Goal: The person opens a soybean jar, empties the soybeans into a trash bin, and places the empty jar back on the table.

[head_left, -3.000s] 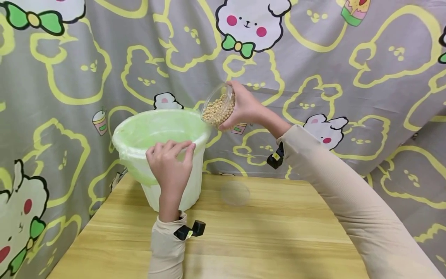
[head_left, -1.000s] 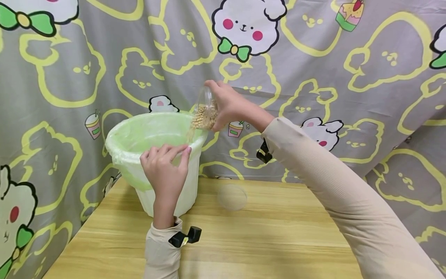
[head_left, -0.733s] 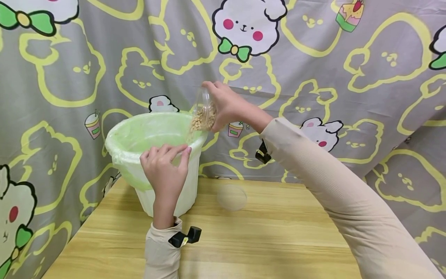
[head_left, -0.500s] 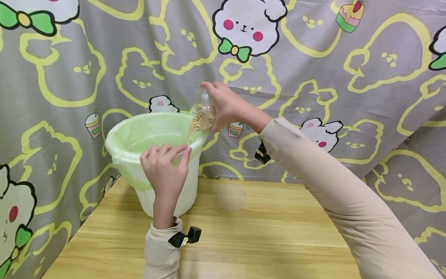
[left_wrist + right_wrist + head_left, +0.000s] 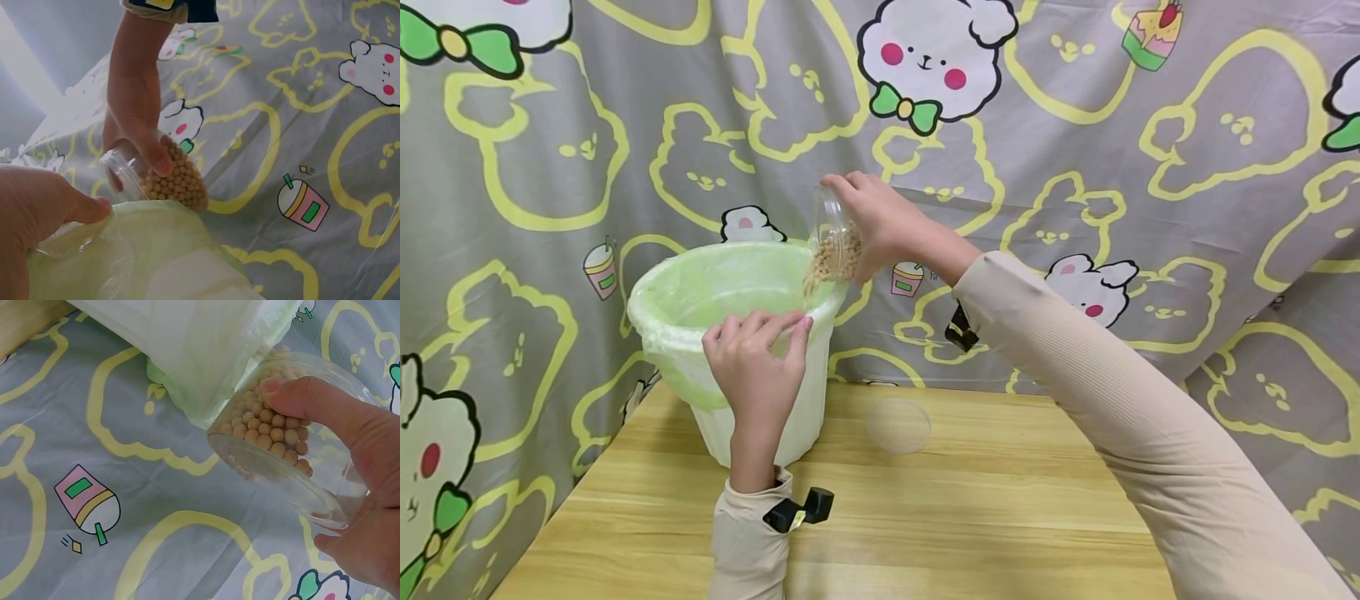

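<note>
Many soybeans (image 5: 269, 428) spill from tilted clear plastic jar (image 5: 826, 208) over R edge of green-lined bin (image 5: 797, 408), R hand (image 5: 883, 221) w/ fingers wrapped round jar, L hand (image 5: 756, 358) gripping bin's near edge.

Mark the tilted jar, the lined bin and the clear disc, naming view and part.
Tilted jar (image 5: 286, 447), right wrist view: side wall.
Lined bin (image 5: 806, 402), head view: outer side wall.
Clear disc (image 5: 898, 426), head view: its centre.

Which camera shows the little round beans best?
The right wrist view: the beans look biggest there, distinct through the clear jar, though the right hand covers some. The left wrist view shows them smaller, partly covered too. The head view shows them tiny, pouring toward the bucket.
</note>
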`<act>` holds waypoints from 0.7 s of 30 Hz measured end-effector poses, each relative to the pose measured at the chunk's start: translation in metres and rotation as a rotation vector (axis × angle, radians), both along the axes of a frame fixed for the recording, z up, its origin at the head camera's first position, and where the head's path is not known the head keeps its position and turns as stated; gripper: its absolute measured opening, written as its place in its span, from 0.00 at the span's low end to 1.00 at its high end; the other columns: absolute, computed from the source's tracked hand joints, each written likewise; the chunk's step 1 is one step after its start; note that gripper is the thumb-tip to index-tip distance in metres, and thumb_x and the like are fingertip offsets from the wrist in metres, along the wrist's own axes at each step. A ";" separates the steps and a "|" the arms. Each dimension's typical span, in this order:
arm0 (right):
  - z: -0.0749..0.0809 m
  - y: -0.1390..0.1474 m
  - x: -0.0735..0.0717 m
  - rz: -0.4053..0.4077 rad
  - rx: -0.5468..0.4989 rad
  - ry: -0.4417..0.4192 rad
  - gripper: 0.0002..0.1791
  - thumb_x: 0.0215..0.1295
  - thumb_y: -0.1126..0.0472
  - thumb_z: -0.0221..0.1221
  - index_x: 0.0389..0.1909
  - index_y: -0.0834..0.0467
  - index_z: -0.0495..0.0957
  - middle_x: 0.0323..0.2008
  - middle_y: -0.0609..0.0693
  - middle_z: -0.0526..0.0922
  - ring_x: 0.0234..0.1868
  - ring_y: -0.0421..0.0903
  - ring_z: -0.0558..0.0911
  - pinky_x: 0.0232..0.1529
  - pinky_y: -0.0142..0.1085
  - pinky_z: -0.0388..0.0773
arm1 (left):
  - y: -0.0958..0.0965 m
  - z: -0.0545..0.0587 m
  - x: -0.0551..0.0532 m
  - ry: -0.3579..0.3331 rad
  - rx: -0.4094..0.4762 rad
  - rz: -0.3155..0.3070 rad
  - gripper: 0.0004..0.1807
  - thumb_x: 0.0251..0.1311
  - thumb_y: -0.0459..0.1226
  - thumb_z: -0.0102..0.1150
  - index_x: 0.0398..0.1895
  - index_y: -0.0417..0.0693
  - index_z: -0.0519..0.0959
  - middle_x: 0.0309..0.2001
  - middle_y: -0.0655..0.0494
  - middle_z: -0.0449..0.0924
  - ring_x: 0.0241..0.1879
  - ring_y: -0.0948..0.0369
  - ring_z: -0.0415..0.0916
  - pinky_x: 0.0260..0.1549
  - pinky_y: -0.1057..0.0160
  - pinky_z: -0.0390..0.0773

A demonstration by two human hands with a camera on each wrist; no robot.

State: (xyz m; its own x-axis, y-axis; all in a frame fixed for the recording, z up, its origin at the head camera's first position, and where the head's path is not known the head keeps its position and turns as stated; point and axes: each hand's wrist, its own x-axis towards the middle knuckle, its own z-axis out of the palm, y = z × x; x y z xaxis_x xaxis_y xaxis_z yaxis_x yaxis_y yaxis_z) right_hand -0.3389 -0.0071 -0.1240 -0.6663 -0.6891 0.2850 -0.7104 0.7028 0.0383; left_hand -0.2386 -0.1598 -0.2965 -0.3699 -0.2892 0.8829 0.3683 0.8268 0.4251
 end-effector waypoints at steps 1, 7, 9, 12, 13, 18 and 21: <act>0.000 -0.001 0.000 -0.002 0.005 0.005 0.74 0.28 0.57 0.85 0.79 0.54 0.51 0.72 0.60 0.64 0.73 0.57 0.64 0.71 0.47 0.68 | 0.000 0.000 0.000 -0.001 0.000 0.000 0.09 0.62 0.44 0.70 0.36 0.49 0.91 0.32 0.49 0.88 0.34 0.47 0.74 0.53 0.44 0.64; -0.001 -0.003 -0.001 0.001 0.026 0.039 0.74 0.28 0.55 0.85 0.79 0.54 0.51 0.73 0.59 0.64 0.74 0.58 0.63 0.74 0.47 0.65 | 0.000 -0.001 -0.001 -0.002 -0.003 0.002 0.09 0.62 0.44 0.69 0.36 0.49 0.91 0.32 0.49 0.88 0.34 0.47 0.74 0.53 0.44 0.64; -0.001 -0.004 -0.001 0.006 0.032 0.056 0.73 0.28 0.55 0.84 0.79 0.54 0.51 0.73 0.59 0.64 0.75 0.58 0.62 0.75 0.47 0.63 | 0.000 -0.001 -0.001 -0.001 -0.005 0.004 0.09 0.62 0.44 0.70 0.36 0.49 0.91 0.32 0.49 0.88 0.34 0.47 0.74 0.53 0.44 0.64; -0.002 -0.004 0.000 0.019 0.044 0.088 0.73 0.29 0.56 0.84 0.79 0.54 0.52 0.72 0.58 0.64 0.75 0.58 0.61 0.77 0.47 0.58 | 0.000 -0.001 -0.001 0.001 -0.007 0.005 0.09 0.62 0.44 0.70 0.36 0.49 0.91 0.32 0.49 0.88 0.34 0.47 0.74 0.53 0.44 0.64; -0.002 -0.005 0.000 0.025 0.050 0.100 0.72 0.29 0.56 0.84 0.79 0.54 0.52 0.72 0.58 0.64 0.75 0.58 0.61 0.78 0.47 0.57 | 0.000 -0.001 -0.001 0.002 -0.008 0.006 0.09 0.62 0.44 0.70 0.36 0.49 0.91 0.32 0.49 0.88 0.34 0.47 0.75 0.53 0.44 0.64; -0.003 -0.007 0.001 0.048 0.078 0.153 0.72 0.29 0.56 0.84 0.79 0.54 0.53 0.71 0.57 0.65 0.75 0.56 0.61 0.79 0.46 0.52 | 0.000 0.000 -0.001 0.006 -0.008 0.006 0.09 0.62 0.44 0.70 0.36 0.49 0.91 0.32 0.49 0.88 0.34 0.47 0.75 0.53 0.44 0.64; -0.004 -0.008 0.001 0.051 0.091 0.171 0.72 0.29 0.57 0.85 0.79 0.54 0.53 0.71 0.57 0.65 0.75 0.55 0.61 0.79 0.45 0.51 | 0.000 0.000 -0.001 0.008 -0.008 0.006 0.09 0.62 0.44 0.70 0.36 0.49 0.91 0.32 0.49 0.88 0.34 0.47 0.75 0.53 0.44 0.64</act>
